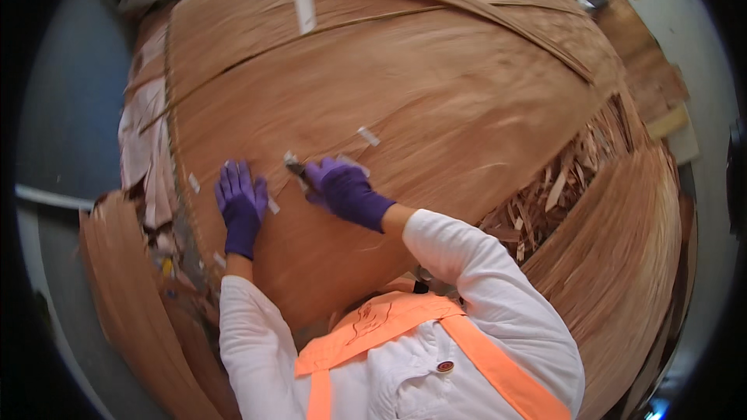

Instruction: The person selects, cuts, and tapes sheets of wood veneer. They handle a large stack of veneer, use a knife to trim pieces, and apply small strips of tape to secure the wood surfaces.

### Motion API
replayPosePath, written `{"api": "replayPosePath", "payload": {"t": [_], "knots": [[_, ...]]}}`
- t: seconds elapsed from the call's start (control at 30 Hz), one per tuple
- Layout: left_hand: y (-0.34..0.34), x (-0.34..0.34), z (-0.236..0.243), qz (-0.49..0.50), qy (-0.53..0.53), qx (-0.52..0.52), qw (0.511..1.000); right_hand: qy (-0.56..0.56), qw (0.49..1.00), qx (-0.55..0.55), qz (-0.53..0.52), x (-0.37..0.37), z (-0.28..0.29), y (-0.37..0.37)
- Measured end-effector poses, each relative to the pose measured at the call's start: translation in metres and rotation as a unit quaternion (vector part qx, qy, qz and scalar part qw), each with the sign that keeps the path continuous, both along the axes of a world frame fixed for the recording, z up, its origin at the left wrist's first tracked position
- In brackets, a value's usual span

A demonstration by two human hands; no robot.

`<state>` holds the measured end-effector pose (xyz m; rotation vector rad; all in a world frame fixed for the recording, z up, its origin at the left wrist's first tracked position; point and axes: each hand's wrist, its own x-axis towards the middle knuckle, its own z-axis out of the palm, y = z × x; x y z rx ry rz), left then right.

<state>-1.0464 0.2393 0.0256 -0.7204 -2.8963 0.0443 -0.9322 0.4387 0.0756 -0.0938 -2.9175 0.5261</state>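
A large sheet of reddish-brown wood veneer (436, 101) spreads out in front of me. My left hand (240, 206), in a purple glove, lies flat on its left part with the fingers stretched out. Just to the right, my purple-gloved right hand (348, 193) is closed around a small dark hand tool (295, 165). The tool's tip rests at or just above the veneer by a whitish patch; its exact kind is unclear. Short strips of white tape stick to the sheet: one strip (369, 136) beyond my right hand, another (274, 205) between my hands, a third (194, 182) near the left edge.
A long narrow veneer strip (498, 17) lies across the far part, near a white hanging bar (303, 0). Veneer scraps (556, 187) heap up at the right. Curved veneer stacks stand at my right (622, 264) and left (132, 288). Grey floor shows beyond.
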Motion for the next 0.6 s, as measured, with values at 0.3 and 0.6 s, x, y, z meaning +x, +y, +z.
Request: {"api": "replayPosePath", "payload": {"t": [0.3, 0.6], "knots": [[0.033, 0.011, 0.003, -0.049, 0.014, 0.009, 0.999, -0.065, 0.997, -0.040, 0.004, 0.010, 0.008, 0.038], [0.037, -0.001, 0.019, 0.025, -0.130, -0.079, 0.988, -0.081, 0.621, -0.780, -0.001, 0.183, 0.061, 0.128]]}}
